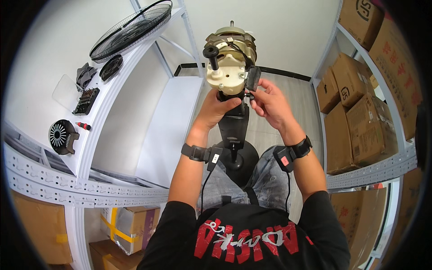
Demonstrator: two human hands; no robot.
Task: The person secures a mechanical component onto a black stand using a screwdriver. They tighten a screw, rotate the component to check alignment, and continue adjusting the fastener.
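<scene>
Stacked cardboard boxes on a metal rack right of the right hand, white shelf board left of the left hand, yellow-taped box low on that side, pale wall beyond both.

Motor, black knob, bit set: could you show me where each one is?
Motor [242, 41]: head view, on its metal body.
Black knob [210, 51]: head view, on its round top.
Bit set [85, 101]: head view, on its tray of bits.
</scene>
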